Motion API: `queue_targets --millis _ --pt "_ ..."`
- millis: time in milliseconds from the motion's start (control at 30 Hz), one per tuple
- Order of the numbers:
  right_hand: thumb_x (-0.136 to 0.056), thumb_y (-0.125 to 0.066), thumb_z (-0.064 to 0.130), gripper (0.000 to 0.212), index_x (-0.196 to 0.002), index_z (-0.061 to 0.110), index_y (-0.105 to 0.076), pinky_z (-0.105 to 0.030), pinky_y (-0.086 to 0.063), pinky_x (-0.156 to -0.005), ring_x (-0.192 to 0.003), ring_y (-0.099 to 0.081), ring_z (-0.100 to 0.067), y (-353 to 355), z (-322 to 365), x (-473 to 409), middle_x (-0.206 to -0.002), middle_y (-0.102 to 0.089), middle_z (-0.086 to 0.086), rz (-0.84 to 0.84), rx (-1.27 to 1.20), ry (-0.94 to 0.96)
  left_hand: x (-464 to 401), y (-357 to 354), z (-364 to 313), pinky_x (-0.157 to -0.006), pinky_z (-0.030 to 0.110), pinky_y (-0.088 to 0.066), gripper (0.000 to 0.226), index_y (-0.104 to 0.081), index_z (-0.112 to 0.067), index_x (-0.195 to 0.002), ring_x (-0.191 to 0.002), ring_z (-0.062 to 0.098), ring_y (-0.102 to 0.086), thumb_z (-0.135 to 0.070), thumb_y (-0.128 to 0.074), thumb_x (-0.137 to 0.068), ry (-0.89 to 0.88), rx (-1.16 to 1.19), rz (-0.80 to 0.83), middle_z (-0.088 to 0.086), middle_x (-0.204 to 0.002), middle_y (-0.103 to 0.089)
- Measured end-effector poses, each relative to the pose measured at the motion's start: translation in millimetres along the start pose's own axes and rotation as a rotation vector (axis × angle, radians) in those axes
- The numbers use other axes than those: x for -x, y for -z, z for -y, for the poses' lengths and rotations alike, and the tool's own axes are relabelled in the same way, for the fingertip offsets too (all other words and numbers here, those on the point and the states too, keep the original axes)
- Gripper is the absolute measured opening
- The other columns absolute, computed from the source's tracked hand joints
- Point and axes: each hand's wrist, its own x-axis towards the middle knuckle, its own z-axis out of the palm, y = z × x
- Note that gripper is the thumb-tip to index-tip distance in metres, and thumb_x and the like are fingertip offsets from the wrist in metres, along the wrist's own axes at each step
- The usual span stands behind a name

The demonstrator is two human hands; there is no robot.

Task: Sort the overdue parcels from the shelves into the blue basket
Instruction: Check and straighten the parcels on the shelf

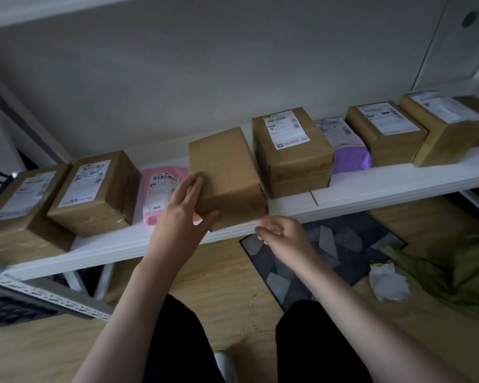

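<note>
Entry, head view: I logged a plain brown paper-wrapped rectangular parcel with no label showing (pixel 227 178) lying on the white shelf board (pixel 371 186), in the middle of a row of parcels, its near end reaching the shelf's front edge. Its long axis ran from front to back, tilted slightly leftward at the far end. My left hand (pixel 186 214) was the nearer one: its grip was on the parcel's near left corner, fingers (pixel 192 186) laid along the left side face and thumb hooked across the front face, grasping the parcel. My right hand (pixel 281 233) hung just below and in front of the parcel's near right corner, apart from it, fingers loosely curled and holding nothing. I judged that the coming move turned on that: the parcel lay straight ahead of the left grip and up-left of the right, so the right hand would need to rise to the right side face before a two-handed lift. Neighbours, left to right: two labelled brown cardboard boxes (pixel 94 192), a pink plastic mailer bag with a barcode label (pixel 161 189) touching or just beside the left fingers, a taller labelled brown box (pixel 291 150) just right of the parcel, a purple mailer bag (pixel 346 145), two further brown boxes (pixel 385 131). The blue basket was not in view. Whether the parcel was overdue I could not tell; its label was hidden.
</note>
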Motion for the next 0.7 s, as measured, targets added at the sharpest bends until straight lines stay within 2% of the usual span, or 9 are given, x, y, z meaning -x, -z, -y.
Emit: queue_targets --millis 67,133,233,300,400,433,500,533,700 --pt "-0.091 -0.072 0.028 0.025 -0.114 0.018 -0.068 -0.022 -0.052 -0.076 -0.097 -0.068 -0.01 4.5 6.6 0.2 -0.102 -0.072 0.004 -0.01 0.015 -0.001 3.2 4.1 9.2 -0.114 0.038 -0.041 0.078 -0.041 -0.013 -0.153 -0.14 0.022 -0.044 -0.037 -0.076 -0.088 0.027 0.013 -0.031 -0.001 -0.159 -0.039" --pt "-0.093 -0.071 0.03 0.029 -0.119 0.025 -0.059 -0.016 -0.047 -0.071 -0.094 -0.066 -0.006 7.2 17.1 0.7 -0.102 -0.069 0.008 0.004 0.074 0.044 6.9 7.5 17.5 -0.115 0.032 -0.037 0.079 -0.044 -0.009 -0.152 -0.14 0.02 -0.045 -0.036 -0.079 -0.086 0.07 0.058 -0.058 0.0 -0.157 -0.043" --pt "-0.094 -0.069 0.029 0.015 -0.102 0.029 -0.056 -0.008 -0.043 -0.065 -0.087 -0.062 -0.004 5.2 40.4 1.0 -0.093 -0.062 0.016 0.048 0.205 0.174 13.1 8.5 21.4 -0.115 0.022 -0.03 0.078 -0.047 -0.008 -0.149 -0.14 0.015 -0.044 -0.03 -0.082 -0.083 0.147 0.183 -0.095 0.001 -0.153 -0.047" --pt "-0.094 -0.068 0.032 0.014 -0.1 0.024 -0.058 -0.01 -0.045 -0.067 -0.086 -0.061 -0.003 0.7 57.6 0.0 -0.092 -0.061 0.017 0.052 0.264 0.244 15.7 6.6 20.9 -0.115 0.025 -0.033 0.076 -0.049 -0.007 -0.148 -0.139 0.015 -0.045 -0.027 -0.082 -0.083 0.173 0.231 -0.118 0.003 -0.151 -0.049" --pt "-0.094 -0.067 0.038 0.039 -0.127 0.025 -0.055 -0.026 -0.055 -0.082 -0.098 -0.064 -0.007 -3.1 74.3 -0.5 -0.108 -0.065 0.011 0.051 0.312 0.336 17.9 3.4 18.8 -0.108 0.028 -0.043 0.068 -0.054 -0.008 -0.144 -0.128 0.016 -0.053 -0.027 -0.081 -0.084 0.192 0.249 -0.127 0.003 -0.142 -0.058" --pt "-0.094 -0.067 0.037 0.041 -0.131 0.026 -0.052 -0.027 -0.056 -0.084 -0.1 -0.063 -0.006 -3.2 77.5 1.2 -0.111 -0.064 0.011 0.046 0.318 0.369 19.0 1.4 17.0 -0.103 0.027 -0.047 0.064 -0.056 -0.01 -0.141 -0.119 0.014 -0.057 -0.028 -0.08 -0.085 0.174 0.241 -0.123 0.002 -0.134 -0.063" --pt "-0.095 -0.067 0.033 0.045 -0.136 0.028 -0.05 -0.021 -0.055 -0.084 -0.098 -0.06 0.001 -2.1 79.8 7.6 -0.115 -0.06 0.014 0.024 0.341 0.449 22.1 -4.0 12.3 -0.09 0.03 -0.052 0.056 -0.06 -0.012 -0.134 -0.102 0.009 -0.06 -0.03 -0.079 -0.084 0.153 0.254 -0.109 -0.002 -0.115 -0.068" --pt "-0.095 -0.067 0.032 0.047 -0.139 0.027 -0.049 -0.017 -0.054 -0.084 -0.096 -0.058 0.004 -1.1 78.9 10.5 -0.117 -0.058 0.015 0.007 0.367 0.48 24.1 -6.6 9.6 -0.088 0.032 -0.053 0.054 -0.06 -0.014 -0.132 -0.101 0.008 -0.06 -0.03 -0.079 -0.084 0.157 0.277 -0.102 -0.004 -0.113 -0.069" --pt "-0.093 -0.068 0.037 0.061 -0.147 0.023 -0.044 -0.025 -0.054 -0.091 -0.107 -0.057 -0.004 2.1 69.1 16.2 -0.127 -0.057 0.009 -0.054 0.453 0.532 29.0 -16.3 4.2 -0.1 0.043 -0.054 0.061 -0.053 -0.021 -0.14 -0.121 0.012 -0.061 -0.029 -0.078 -0.085 0.161 0.392 -0.081 -0.008 -0.131 -0.065"
